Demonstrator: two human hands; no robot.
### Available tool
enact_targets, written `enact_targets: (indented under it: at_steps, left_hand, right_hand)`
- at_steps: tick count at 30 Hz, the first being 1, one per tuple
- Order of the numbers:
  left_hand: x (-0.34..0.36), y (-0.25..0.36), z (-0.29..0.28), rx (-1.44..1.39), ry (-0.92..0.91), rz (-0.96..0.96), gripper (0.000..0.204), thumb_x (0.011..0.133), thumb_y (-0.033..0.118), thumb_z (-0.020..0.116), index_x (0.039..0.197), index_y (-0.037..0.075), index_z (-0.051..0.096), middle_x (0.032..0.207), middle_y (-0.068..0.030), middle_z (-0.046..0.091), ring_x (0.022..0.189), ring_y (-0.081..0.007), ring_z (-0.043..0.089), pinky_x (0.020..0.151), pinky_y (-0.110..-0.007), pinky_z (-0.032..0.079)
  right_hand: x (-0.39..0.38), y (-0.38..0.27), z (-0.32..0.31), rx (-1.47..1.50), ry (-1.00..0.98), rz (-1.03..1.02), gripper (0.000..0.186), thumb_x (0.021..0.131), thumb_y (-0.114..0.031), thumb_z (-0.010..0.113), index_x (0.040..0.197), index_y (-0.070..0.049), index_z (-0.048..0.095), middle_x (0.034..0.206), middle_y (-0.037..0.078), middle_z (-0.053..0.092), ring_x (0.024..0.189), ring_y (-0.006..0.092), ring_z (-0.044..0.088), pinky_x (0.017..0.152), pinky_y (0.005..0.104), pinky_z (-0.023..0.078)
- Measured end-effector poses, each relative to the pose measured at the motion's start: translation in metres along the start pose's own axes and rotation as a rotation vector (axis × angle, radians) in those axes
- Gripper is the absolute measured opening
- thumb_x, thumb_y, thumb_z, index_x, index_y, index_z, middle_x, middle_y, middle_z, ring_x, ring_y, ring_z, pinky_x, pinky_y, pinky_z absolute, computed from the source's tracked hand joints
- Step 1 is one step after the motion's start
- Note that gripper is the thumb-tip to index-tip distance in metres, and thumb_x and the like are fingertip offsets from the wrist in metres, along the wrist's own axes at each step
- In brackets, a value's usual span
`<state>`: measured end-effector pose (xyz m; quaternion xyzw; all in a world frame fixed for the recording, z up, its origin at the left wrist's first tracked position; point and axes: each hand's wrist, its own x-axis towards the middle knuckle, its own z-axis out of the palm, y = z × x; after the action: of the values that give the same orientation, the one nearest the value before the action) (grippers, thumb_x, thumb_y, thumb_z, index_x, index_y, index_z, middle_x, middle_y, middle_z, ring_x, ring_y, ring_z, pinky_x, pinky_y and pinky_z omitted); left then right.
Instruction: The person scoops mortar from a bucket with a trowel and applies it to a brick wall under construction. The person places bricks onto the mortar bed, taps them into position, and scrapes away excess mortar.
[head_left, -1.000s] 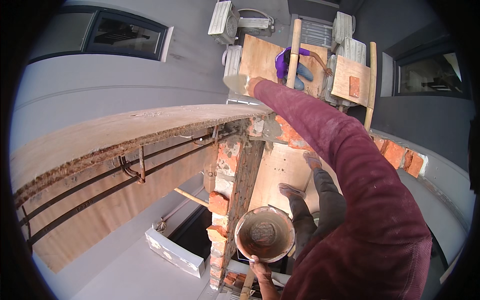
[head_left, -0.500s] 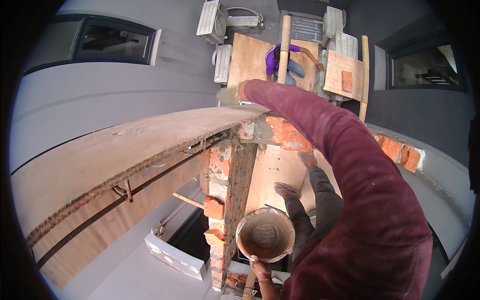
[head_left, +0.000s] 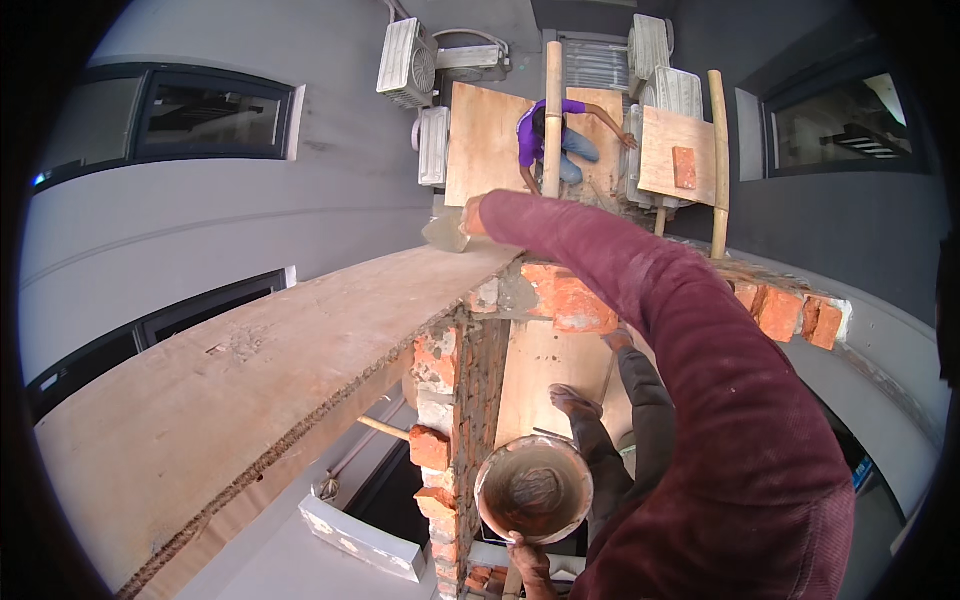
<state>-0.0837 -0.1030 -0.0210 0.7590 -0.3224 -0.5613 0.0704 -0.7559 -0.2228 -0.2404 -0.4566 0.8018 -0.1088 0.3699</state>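
My right hand, at the end of a maroon sleeve, reaches out past the top of a red brick wall. It is shut on a grey trowel that hangs over the far end of a wide wooden plank. Wet mortar lies on the top bricks just below my forearm. At the lower edge, my left hand holds up a round pan with grey mortar in it. My legs and a bare foot stand on boards beside the wall.
Far below, a person in a purple shirt crouches on plywood sheets between two bamboo poles. A loose brick lies on one sheet. Air-conditioner units hang on the grey building wall. More bricks run off to the right.
My right hand with the trowel has slid a little down and left along the plank's end. The view has tipped, and the person below has shifted left behind the pole.
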Motion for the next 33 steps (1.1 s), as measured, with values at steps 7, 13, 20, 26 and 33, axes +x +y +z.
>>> enact_targets:
  at_steps: [7,13,20,26,33]
  left_hand:
    - [-0.008,0.005,0.013,0.039,0.003,0.056,0.057,0.091,0.046,0.058,0.132,0.009,0.045,0.123,-0.0093,0.056,0.105,-0.0257,0.056,0.082,-0.042,0.048]
    - [-0.010,0.014,0.020,0.063,0.028,-0.018,0.052,0.093,0.039,0.058,0.133,0.008,0.044,0.127,-0.0107,0.053,0.108,-0.0254,0.054,0.087,-0.039,0.048]
    - [-0.004,0.001,0.019,-0.038,-0.016,0.014,0.050,0.095,0.039,0.055,0.134,0.009,0.044,0.130,-0.0091,0.052,0.115,-0.0281,0.051,0.092,-0.048,0.045]
    - [-0.018,-0.012,0.004,-0.052,0.034,0.007,0.046,0.094,0.038,0.057,0.130,0.011,0.047,0.125,-0.0073,0.055,0.109,-0.0259,0.054,0.087,-0.045,0.048]
    - [0.003,-0.008,0.003,0.034,0.026,-0.023,0.048,0.094,0.041,0.056,0.131,0.012,0.046,0.126,-0.0075,0.054,0.110,-0.0259,0.053,0.086,-0.046,0.047]
  right_hand:
    - [-0.006,-0.017,-0.011,-0.432,-0.030,-0.338,0.036,0.086,-0.036,0.054,0.105,-0.007,0.064,0.101,0.017,0.067,0.098,0.0361,0.064,0.082,0.0454,0.052]
    - [0.001,-0.014,-0.016,-0.276,-0.112,-0.215,0.036,0.089,-0.036,0.050,0.105,-0.006,0.063,0.092,0.017,0.066,0.080,0.0325,0.065,0.070,0.0427,0.054]
    - [0.030,0.020,0.000,0.318,-0.232,-0.046,0.039,0.092,-0.038,0.045,0.103,-0.006,0.064,0.078,0.016,0.064,0.057,0.0266,0.064,0.054,0.0399,0.055]
    - [-0.009,-0.051,-0.026,0.500,-0.184,0.137,0.036,0.091,-0.036,0.050,0.115,-0.015,0.064,0.068,0.012,0.061,0.049,0.0232,0.060,0.044,0.0378,0.050]
    - [-0.010,-0.006,-0.012,0.666,-0.182,0.150,0.033,0.091,-0.036,0.050,0.105,-0.010,0.064,0.067,0.010,0.059,0.046,0.0217,0.056,0.041,0.0373,0.048]
